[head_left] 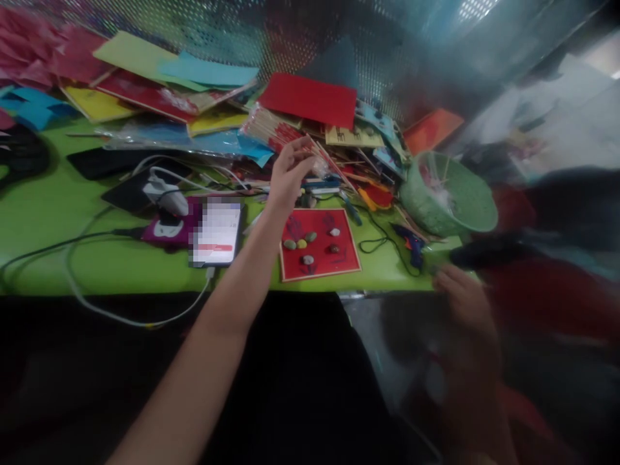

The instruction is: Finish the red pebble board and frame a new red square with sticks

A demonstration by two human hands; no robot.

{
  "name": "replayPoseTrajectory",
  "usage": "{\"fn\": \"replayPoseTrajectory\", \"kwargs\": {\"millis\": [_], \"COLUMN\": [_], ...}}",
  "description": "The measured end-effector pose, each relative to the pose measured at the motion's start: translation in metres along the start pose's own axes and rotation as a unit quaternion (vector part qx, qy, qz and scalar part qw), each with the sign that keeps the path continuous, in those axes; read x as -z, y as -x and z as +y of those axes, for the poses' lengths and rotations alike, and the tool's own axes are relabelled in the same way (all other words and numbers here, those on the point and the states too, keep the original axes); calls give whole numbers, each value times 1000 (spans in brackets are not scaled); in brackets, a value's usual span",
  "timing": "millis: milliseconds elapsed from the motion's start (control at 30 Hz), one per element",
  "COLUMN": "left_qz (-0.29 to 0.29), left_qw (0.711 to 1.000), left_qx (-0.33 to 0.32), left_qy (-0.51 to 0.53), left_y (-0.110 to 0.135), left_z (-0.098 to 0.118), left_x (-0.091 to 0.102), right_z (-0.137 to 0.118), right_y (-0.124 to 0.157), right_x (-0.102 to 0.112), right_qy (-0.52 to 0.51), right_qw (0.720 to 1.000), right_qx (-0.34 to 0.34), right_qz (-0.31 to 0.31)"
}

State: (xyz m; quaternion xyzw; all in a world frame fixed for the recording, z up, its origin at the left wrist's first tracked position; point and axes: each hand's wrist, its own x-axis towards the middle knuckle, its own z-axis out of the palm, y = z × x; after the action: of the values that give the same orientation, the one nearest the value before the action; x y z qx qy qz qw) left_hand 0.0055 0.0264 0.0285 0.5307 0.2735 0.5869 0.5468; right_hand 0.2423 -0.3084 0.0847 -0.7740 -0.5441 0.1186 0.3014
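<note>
My left hand (288, 173) reaches over the green table (58, 213) with its fingertips pinched together at a small clear packet (320, 166) among thin wooden sticks (339, 169); what it grips is too small to name. Just below it lies a red board (341, 256) with several pebbles stuck on it. My right hand (460, 298) hovers at the table's front right edge, smeared by motion, close to a blue glue gun (411, 248). Its fingers cannot be read.
A phone (216, 234) with a lit screen lies left of the red board, beside a white charger (165, 194) and loose cables (77, 284). A green bowl (448, 194) stands at the right. Coloured paper sheets (145, 77) and a red card (310, 98) pile up at the back.
</note>
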Motion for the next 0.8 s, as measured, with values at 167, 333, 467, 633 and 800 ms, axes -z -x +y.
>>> {"fn": "replayPoseTrajectory", "kwargs": {"millis": [167, 333, 467, 633, 800], "left_qz": [54, 52, 34, 5, 6], "left_qw": [998, 997, 997, 997, 995], "left_qx": [6, 46, 48, 63, 72], "left_qy": [-9, -38, -39, -54, -64], "left_y": [-6, -6, -5, -5, -6], "left_z": [-2, -2, -2, -4, -4], "left_x": [12, 14, 12, 13, 14], "right_z": [-41, -84, -99, -103, -80], "right_y": [-85, -174, -212, -220, -177], "right_x": [-72, -149, -183, -191, -133], "right_qy": [-40, 27, 70, 165, 43], "right_qw": [992, 978, 977, 973, 985], "right_qx": [73, 161, 152, 131, 159], "right_qz": [-92, -129, -134, -99, -49]}}
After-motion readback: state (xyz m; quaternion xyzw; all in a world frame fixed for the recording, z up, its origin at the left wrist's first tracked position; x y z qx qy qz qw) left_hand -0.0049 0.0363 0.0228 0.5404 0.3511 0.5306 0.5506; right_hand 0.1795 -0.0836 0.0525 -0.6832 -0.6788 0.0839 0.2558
